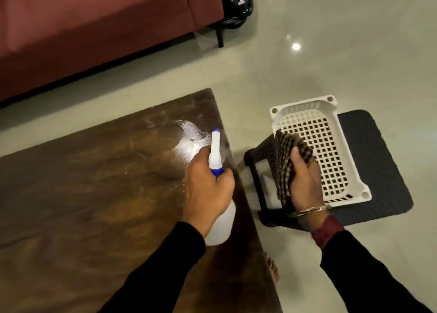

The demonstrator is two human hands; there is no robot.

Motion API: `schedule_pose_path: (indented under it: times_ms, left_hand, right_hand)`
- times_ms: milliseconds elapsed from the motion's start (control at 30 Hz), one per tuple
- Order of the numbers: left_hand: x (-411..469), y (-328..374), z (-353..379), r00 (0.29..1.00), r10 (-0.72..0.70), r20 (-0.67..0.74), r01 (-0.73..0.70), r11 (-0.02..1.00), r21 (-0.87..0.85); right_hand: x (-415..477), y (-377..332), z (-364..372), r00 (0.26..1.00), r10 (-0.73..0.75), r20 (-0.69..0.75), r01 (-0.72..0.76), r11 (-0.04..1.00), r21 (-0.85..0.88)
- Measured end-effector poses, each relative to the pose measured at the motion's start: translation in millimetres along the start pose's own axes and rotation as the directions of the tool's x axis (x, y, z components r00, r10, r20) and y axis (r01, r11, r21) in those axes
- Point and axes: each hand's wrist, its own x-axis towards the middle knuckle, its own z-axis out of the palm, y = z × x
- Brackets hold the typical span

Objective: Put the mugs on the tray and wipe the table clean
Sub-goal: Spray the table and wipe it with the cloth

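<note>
Our left hand (208, 182) curls round neck of spray bottle (222, 225), knuckles up, forearm reaching forward from lower centre. Our right hand (305, 182), off to right, grips folded checked cloth (283, 151), thumb pressed on top, wrist straight, arm extended from lower right corner.
</note>
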Motion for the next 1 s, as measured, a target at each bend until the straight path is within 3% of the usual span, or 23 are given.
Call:
schedule_pose_path:
  times_ms: [100,200,233,300,333,367,600,700,767,900,933,1000]
  left_hand:
    - [-1,-22,-29,0.996,-0.094,0.006,0.094,0.995,0.044]
    - [5,-36,-45,0.987,-0.146,0.065,0.142,0.988,0.066]
    - [10,-42,-50,0.985,-0.158,0.075,0.153,0.986,0.067]
    - [17,-50,-56,0.98,-0.182,0.076,0.177,0.982,0.07]
    - [20,-54,-59,0.978,-0.197,0.072,0.192,0.979,0.071]
    - [21,-58,-63,0.976,-0.208,0.069,0.203,0.976,0.073]
    - [14,-92,-96,0.964,-0.204,0.17,0.194,0.978,0.078]
    - [14,-99,-110,0.969,-0.186,0.165,0.178,0.982,0.062]
    - [15,-100,-116,0.976,-0.155,0.156,0.148,0.987,0.057]
    - [17,-103,-127,0.985,-0.102,0.136,0.101,0.995,0.019]
    - [17,-105,-129,0.985,-0.106,0.139,0.105,0.994,0.016]
    - [16,-111,-132,0.982,-0.115,0.151,0.118,0.993,-0.01]
  right_hand:
    - [-27,16,37,0.978,-0.131,0.165,0.161,0.969,-0.187]
    - [-54,47,68,0.919,-0.131,0.371,0.311,0.819,-0.481]
    - [-64,61,79,0.893,-0.094,0.441,0.377,0.691,-0.616]
    - [-78,86,90,0.858,-0.047,0.511,0.496,0.33,-0.803]
    - [-81,93,94,0.857,-0.04,0.513,0.509,0.205,-0.836]
    - [-79,97,98,0.866,-0.045,0.498,0.499,0.144,-0.855]
    - [4,65,164,0.914,-0.033,0.403,0.403,0.167,-0.9]
    - [47,56,208,0.919,-0.035,0.392,0.394,0.117,-0.912]
    - [43,58,227,0.888,-0.024,0.46,0.46,0.062,-0.886]
    - [-10,67,195,0.691,0.04,0.722,0.723,-0.005,-0.691]
    - [-13,67,180,0.683,0.054,0.729,0.73,0.0,-0.684]
    - [4,59,164,0.745,0.049,0.665,0.666,0.011,-0.746]
